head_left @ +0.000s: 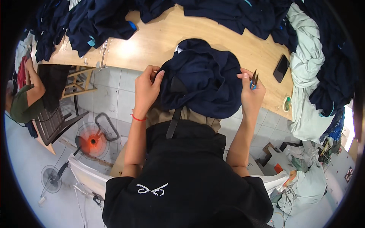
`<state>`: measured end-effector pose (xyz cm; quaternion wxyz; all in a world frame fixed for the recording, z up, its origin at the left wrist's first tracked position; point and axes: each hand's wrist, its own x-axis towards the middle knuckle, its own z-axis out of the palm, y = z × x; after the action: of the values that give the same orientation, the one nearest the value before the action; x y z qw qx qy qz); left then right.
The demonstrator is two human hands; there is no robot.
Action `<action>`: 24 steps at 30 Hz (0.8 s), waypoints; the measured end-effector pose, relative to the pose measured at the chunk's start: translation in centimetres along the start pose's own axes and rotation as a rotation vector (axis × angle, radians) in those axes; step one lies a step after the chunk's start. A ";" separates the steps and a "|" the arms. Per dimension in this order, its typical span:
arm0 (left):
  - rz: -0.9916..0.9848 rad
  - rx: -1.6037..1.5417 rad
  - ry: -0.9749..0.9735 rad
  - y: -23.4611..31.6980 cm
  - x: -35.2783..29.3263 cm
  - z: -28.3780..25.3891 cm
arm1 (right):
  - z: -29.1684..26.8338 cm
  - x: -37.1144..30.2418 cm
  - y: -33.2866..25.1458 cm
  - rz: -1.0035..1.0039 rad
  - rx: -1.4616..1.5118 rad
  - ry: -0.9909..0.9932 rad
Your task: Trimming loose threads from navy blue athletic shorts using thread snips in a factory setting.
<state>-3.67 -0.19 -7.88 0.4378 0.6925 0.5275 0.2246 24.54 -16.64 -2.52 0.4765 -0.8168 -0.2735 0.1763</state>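
Observation:
A dark navy garment [213, 79] lies bunched over my lap and the table's near edge. Its left side is pinched between thumb and fingers of my left hand [146, 89], which has a red string on the wrist. On the far side of the bundle, my right hand [253, 91] grips its right edge with the fingertips. Thread snips [254, 80] with a blue handle are tucked in that same hand, blades pointing up and away. The fabric's folds hide what kind of garment it is.
Piles of navy clothing [243, 15] line the table's [152, 49] far side. At right are a black phone [281, 68], a small round container [287, 103] and pale green cloth [310, 57]. A fan [92, 141] and chair [57, 121] stand left, near another person [28, 98].

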 end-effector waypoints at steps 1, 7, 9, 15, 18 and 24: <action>-0.017 -0.067 0.039 -0.4 -0.5 0.5 | 0.5 -0.3 0.2 0.073 0.027 -0.012; -0.174 -0.211 -0.045 -1.7 -1.0 0.2 | 4.5 -0.2 -1.0 -0.197 -0.224 0.034; -0.227 -0.276 -0.124 -1.3 -0.7 -0.6 | 5.3 0.8 0.0 -0.404 -0.481 -0.028; -0.510 -1.223 -0.312 -0.8 -0.7 -3.8 | 0.9 1.3 1.1 0.500 0.626 -0.178; -0.682 -1.592 -0.245 -0.3 0.5 -4.5 | -2.6 1.8 -0.6 0.785 0.951 -0.137; -0.513 -1.599 -0.140 1.5 1.9 -5.4 | -8.0 0.8 -0.9 0.741 1.120 0.005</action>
<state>-6.42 3.46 -4.11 0.8656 0.0447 0.3223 0.3807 29.29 -21.23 2.07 0.7368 -0.4867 0.1590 0.4416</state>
